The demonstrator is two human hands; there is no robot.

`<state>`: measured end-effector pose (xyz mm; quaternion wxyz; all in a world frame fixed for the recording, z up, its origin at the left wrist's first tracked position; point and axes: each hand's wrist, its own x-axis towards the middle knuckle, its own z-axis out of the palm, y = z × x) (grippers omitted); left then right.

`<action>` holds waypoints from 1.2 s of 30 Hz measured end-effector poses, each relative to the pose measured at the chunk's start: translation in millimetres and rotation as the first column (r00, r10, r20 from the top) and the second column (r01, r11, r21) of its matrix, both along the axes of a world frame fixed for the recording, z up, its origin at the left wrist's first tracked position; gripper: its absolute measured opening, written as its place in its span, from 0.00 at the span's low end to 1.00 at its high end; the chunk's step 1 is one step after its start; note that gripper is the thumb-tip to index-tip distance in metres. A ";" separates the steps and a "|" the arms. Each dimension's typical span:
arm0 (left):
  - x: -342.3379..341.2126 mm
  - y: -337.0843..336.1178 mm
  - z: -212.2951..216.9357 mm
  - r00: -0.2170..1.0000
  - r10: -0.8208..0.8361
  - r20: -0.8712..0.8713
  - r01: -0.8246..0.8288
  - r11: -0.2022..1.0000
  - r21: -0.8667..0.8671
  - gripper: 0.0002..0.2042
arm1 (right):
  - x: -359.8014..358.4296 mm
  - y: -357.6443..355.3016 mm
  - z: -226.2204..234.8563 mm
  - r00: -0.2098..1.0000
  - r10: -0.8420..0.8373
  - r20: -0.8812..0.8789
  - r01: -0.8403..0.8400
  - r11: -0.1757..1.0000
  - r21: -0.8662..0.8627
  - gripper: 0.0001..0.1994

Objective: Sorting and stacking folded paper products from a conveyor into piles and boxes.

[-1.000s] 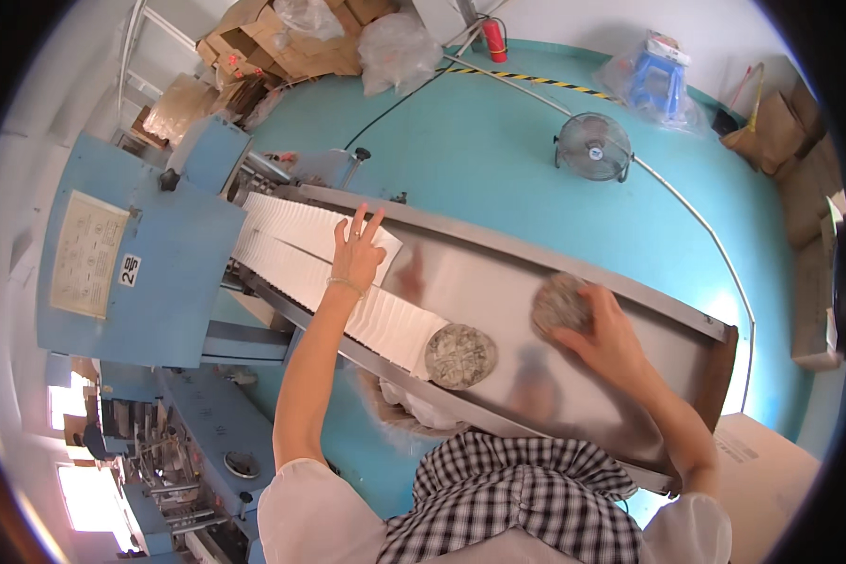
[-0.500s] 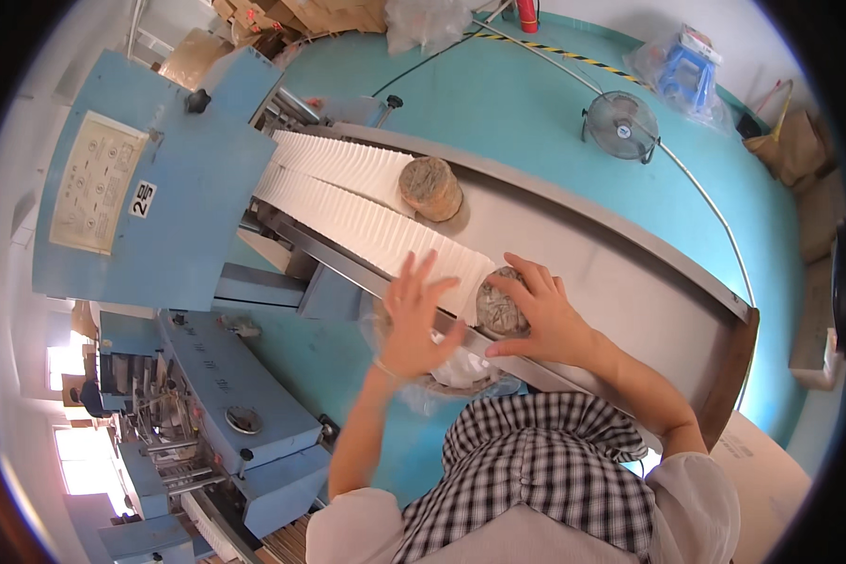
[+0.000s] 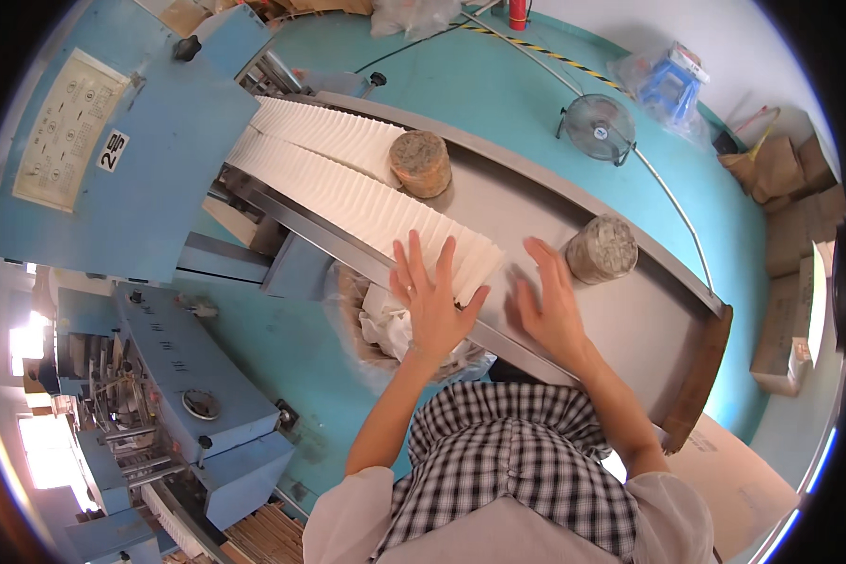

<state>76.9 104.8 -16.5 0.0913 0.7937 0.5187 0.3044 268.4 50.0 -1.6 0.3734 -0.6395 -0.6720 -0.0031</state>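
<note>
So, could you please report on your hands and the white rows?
Left hand open at near row; right hand open, empty. Block at end of far row; second block apart on tray. Nothing between right hand and near row.

Metal tray (image 3: 517,205), white stacks (image 3: 362,193), two cylinders (image 3: 602,250)

black-and-white checked apron (image 3: 512,470), pale sleeves (image 3: 352,519)

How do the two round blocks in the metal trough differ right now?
The left block stands at the end of a white ridged row; the right block stands apart on bare metal. The left block's side looks tan-brown, the right block's greyer. Both are squat cylinders standing in the metal trough.
</note>
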 end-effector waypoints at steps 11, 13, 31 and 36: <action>-5.3 5.5 -7.2 0.989 0.145 0.017 -0.146 0.985 0.092 0.43 | -29.2 -6.3 -5.4 0.941 -0.006 -0.339 -0.068 0.976 -0.208 0.26; -2.5 5.4 -4.9 0.992 0.122 0.043 -0.122 0.992 0.012 0.42 | -38.0 -23.8 -10.8 0.855 0.007 -0.518 -0.191 0.933 -0.303 0.29; -178.8 255.1 -17.9 0.681 0.703 0.204 -0.601 0.696 -0.392 0.52 | -71.7 -14.0 -5.3 0.967 0.158 -0.198 -0.211 0.935 -0.287 0.35; -179.1 260.0 -18.8 0.638 0.750 0.172 -0.677 0.654 -0.338 0.46 | -74.6 -12.6 -6.0 0.972 0.135 -0.191 -0.181 0.952 -0.246 0.34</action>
